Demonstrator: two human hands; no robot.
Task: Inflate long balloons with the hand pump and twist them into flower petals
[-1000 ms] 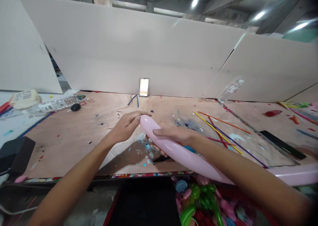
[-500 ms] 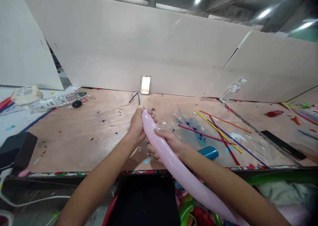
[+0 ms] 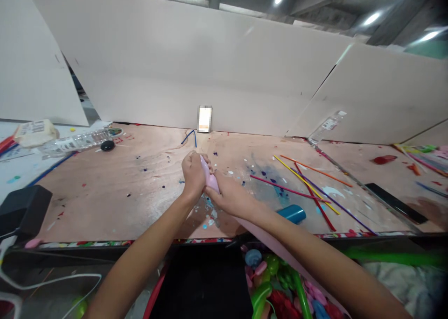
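Observation:
A long pink modelling balloon (image 3: 211,181) runs between my two hands, then down to the right behind my right forearm. My left hand (image 3: 193,175) is wrapped round its upper end. Just to the right, my right hand (image 3: 229,194) grips the balloon with the thumb pointing toward the left hand. Between the hands only a short bulging piece of it shows. On the table to the right lie several uninflated balloons, among them a yellow one (image 3: 304,183) and a magenta one (image 3: 283,187). A teal cylinder (image 3: 293,214) sits near my right forearm.
A lit phone (image 3: 205,119) leans against the white panel (image 3: 182,67). Clear bottles (image 3: 82,141) lie left and lean at right (image 3: 327,126). A black box (image 3: 26,211) stands at the left edge, a dark phone-like slab (image 3: 395,202) at right. Colourful balloons (image 3: 280,281) fill the space below.
My right hand has turned over and closed round the pink balloon, close to my left hand. The balloon's lower length has shifted right and is now mostly hidden by my forearm.

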